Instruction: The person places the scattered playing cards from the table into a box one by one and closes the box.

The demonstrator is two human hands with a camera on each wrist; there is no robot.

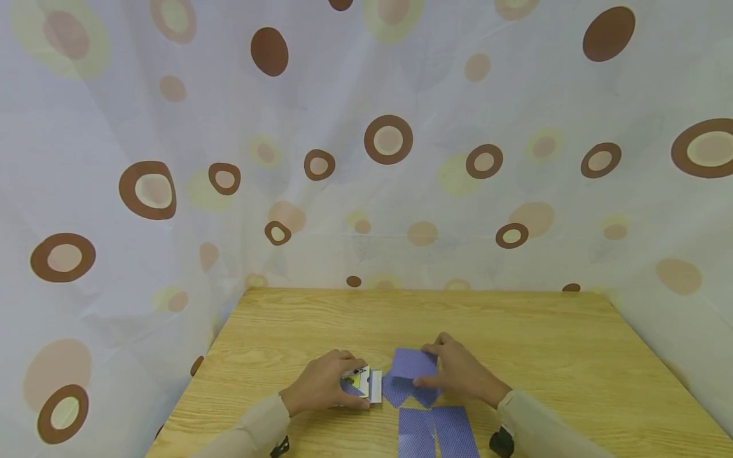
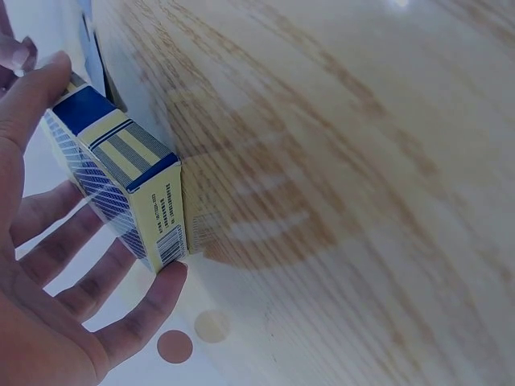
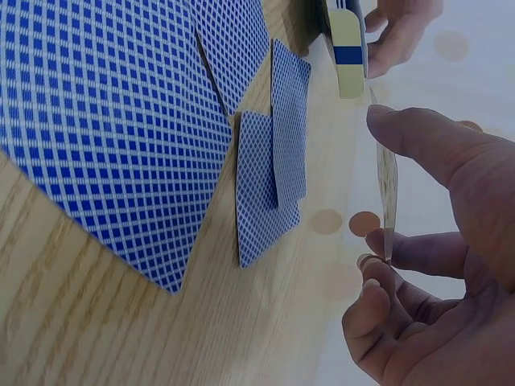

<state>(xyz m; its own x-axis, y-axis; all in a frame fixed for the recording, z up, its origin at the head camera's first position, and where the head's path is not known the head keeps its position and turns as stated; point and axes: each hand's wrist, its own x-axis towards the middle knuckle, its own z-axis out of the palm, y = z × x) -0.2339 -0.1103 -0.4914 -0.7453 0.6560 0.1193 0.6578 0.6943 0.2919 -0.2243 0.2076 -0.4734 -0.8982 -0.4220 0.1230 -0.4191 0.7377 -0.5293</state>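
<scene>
My left hand (image 1: 323,383) grips a playing-card box (image 1: 357,381) on the left, its pale end flap (image 1: 376,387) standing out toward the right. The left wrist view shows thumb and fingertips on the sides of this box (image 2: 121,169), with a barcode on its near end. Between the thumb and fingers of my right hand (image 1: 455,375) is a blue-backed playing card (image 1: 409,361), raised over other cards. Seen nearly edge-on in the right wrist view, the held card (image 3: 388,189) is a thin strip.
Below the held card, blue-backed cards (image 1: 395,391) lie overlapping on the wooden table (image 1: 298,318). More face-down cards (image 1: 455,432) spread nearer the front, filling the left of the right wrist view. A spotted curtain (image 1: 343,191) hangs behind and at both sides.
</scene>
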